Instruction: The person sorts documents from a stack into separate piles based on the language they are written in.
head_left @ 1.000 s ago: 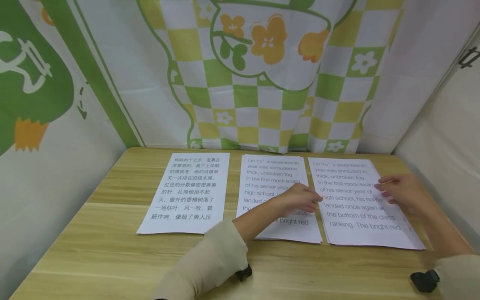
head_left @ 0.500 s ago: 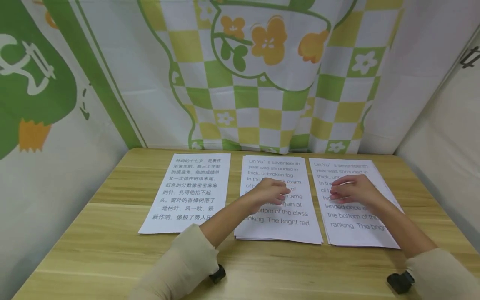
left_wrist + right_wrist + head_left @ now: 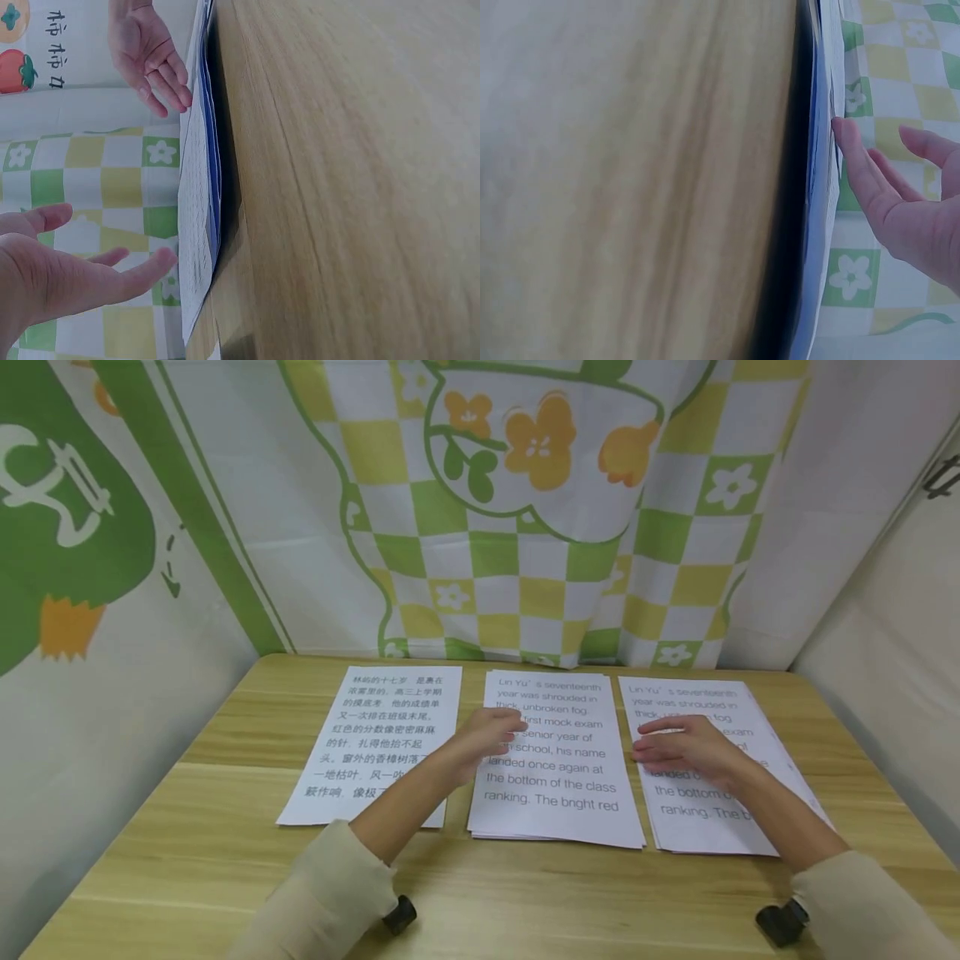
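Observation:
Three lots of printed paper lie side by side on the wooden table. My left hand [image 3: 483, 743] is at the left edge of the middle stack of English-text sheets [image 3: 555, 793], its fingers loosely bent and holding nothing. In the left wrist view its fingers [image 3: 142, 274] are spread, close to the paper. My right hand [image 3: 693, 747] is over the right stack of English-text sheets [image 3: 701, 818], fingers extended and pointing left. In the right wrist view a fingertip [image 3: 840, 124] meets the top sheet's surface. On the left lies a Chinese-text sheet [image 3: 382, 718], its lower right part hidden behind my left forearm.
The wooden table [image 3: 525, 902] runs up to a green and yellow checked curtain [image 3: 517, 568] at the back. Pale fabric walls [image 3: 900, 635] stand on both sides. A small black device [image 3: 401, 914] is under each wrist.
My left hand has moved left, from the gap between the middle and right stacks to the middle stack's left edge. My right hand has moved left across the right stack from its right edge.

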A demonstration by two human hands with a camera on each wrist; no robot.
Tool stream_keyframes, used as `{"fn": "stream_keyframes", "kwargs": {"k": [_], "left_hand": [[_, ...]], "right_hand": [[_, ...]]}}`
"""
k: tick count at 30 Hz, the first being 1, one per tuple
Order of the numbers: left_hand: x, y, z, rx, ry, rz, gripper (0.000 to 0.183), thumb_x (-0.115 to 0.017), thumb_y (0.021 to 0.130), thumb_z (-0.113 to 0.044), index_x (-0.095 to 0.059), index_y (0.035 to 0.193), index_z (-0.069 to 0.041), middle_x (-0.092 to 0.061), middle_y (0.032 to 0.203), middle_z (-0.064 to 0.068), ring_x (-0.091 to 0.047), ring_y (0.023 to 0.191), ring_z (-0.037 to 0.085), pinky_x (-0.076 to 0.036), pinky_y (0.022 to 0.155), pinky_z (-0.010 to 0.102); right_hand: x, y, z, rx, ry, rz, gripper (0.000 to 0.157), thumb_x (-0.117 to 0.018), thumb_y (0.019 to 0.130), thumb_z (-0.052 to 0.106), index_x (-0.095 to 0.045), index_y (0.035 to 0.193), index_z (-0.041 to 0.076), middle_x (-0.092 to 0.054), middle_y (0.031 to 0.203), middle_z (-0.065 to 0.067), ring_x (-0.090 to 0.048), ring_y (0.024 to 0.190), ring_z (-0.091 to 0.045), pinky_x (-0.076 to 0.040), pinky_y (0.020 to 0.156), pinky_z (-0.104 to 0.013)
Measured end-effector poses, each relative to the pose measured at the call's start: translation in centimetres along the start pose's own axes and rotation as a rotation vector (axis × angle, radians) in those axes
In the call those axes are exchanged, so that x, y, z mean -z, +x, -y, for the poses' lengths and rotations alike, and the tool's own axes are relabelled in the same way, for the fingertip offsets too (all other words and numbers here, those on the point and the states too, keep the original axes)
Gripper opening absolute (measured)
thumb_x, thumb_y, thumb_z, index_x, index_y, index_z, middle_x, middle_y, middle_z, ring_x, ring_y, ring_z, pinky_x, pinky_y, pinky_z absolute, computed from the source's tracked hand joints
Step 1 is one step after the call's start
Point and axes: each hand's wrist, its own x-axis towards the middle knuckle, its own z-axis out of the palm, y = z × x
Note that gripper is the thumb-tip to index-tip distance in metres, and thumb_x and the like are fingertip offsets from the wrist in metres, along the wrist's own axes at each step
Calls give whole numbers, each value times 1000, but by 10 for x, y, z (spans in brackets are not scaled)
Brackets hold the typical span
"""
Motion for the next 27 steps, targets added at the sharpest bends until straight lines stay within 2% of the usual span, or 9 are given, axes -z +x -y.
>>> {"fn": "stream_keyframes", "kwargs": {"k": [4,12,17,27], "left_hand": [[7,-4,0,6,6,-11,53,-50,105,-18,-43,153,4,-49,154,20,-41,146,40,-38,121,48],[19,-7,6,11,-28,-104,64,-57,95,-13,-40,154,4,-40,161,21,-40,146,42,-38,121,50],[23,-8,8,29,-24,-106,67,-58,95,-14,-38,156,3,-35,164,20,-36,148,43,-39,121,50],[30,-9,8,58,-44,-130,66,-58,95,-15,-40,156,1,-40,161,19,-38,148,40,-42,118,49]], "right_hand": [[-1,1,0,-15,53,4,52,-54,105,3,-33,145,-23,-73,116,-20,-75,102,-22,-60,95,-38],[-3,5,1,-41,92,10,55,-53,106,4,-29,150,-20,-74,117,-19,-74,106,-21,-59,98,-38],[-4,6,2,-48,91,11,56,-52,107,6,-27,152,-17,-72,122,-23,-74,107,-22,-59,99,-41],[-5,7,3,-50,130,10,54,-50,107,2,-26,151,-18,-72,121,-22,-74,107,-25,-58,99,-43]]}}
